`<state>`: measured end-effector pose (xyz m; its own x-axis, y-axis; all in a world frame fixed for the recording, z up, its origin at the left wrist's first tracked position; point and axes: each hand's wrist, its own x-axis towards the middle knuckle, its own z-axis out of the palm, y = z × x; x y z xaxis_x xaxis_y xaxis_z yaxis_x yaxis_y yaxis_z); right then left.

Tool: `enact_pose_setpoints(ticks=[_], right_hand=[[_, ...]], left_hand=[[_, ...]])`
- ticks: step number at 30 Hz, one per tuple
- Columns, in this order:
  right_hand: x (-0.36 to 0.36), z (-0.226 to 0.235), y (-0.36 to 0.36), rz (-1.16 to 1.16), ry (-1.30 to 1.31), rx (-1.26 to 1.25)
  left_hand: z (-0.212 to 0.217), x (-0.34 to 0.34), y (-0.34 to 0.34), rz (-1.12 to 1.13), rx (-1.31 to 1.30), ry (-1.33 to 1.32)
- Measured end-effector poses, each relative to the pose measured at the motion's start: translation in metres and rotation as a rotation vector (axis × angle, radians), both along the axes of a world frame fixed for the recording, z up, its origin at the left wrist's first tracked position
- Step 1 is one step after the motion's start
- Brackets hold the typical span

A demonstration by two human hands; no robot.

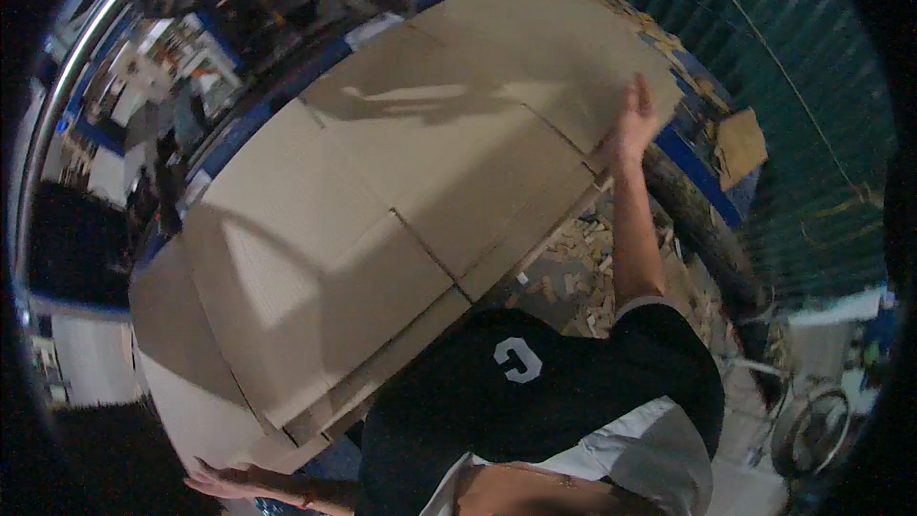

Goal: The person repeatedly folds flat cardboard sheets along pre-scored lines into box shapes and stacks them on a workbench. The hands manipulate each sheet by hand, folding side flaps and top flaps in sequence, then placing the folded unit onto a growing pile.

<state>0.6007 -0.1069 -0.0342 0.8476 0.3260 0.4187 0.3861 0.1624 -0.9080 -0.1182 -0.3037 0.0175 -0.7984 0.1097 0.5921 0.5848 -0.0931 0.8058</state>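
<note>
A large flattened brown cardboard sheet (382,191), creased into panels and flaps, fills the middle of the view. My right hand (630,124) presses flat against its right edge, fingers together and pointing up. At the bottom left, my left hand (224,483) lies with fingers spread against the lower left corner of the cardboard. More cardboard layers show stacked under the top sheet along its lower edge. My black shirt with a white emblem (521,358) is in the lower middle.
A blue metal frame (697,172) and a dark tyre (702,229) stand at the right. Small wood scraps (573,277) litter the ground under the cardboard's right edge. A green corrugated wall (783,86) rises behind. A wheel (812,425) sits lower right.
</note>
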Motion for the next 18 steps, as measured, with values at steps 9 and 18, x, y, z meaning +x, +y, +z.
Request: enact_pose_setpoints(ticks=[9,18], right_hand=[[0.070,0.045,0.034,0.414,0.637,0.123],[-0.083,0.071,-0.108,0.349,-0.228,-0.185]], left_hand=[[-0.032,-0.059,0.009,-0.264,0.300,-0.577],[-0.020,0.029,-0.019,-0.469,-0.024,-0.304]])
